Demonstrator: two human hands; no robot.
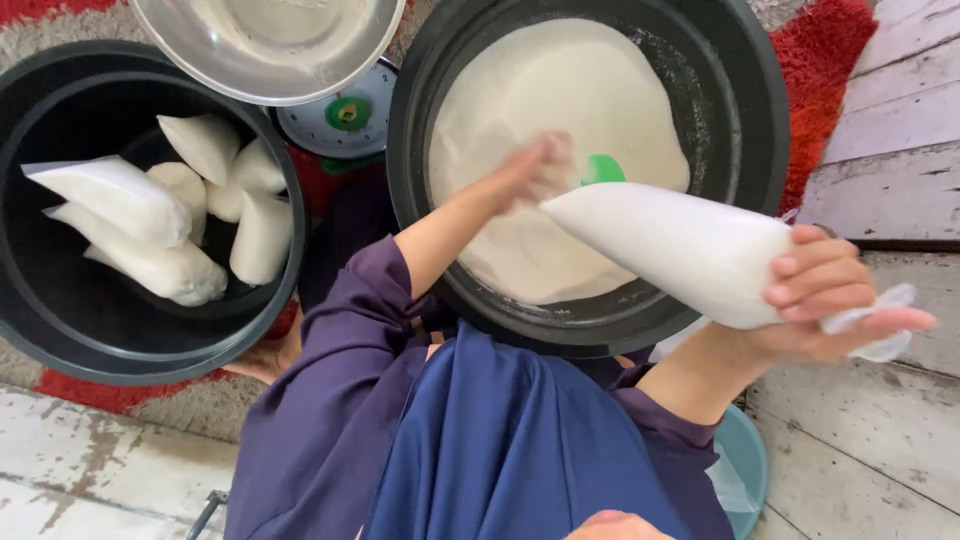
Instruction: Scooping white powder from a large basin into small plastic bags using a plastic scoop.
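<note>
Right hand (835, 290) fingers closed round neck of flour-filled cone bag (680, 250), held over black tub of flour (740, 120). Left hand (535, 170) blurred, grip unclear, beside green scoop (603, 168). Filled bags (150, 230) lie in neighbouring black tub (60, 330).

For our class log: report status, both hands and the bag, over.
Right hand grips filled white bag by its neck. Left hand, blurred, at green scoop over flour tub. Nothing between them.
</note>
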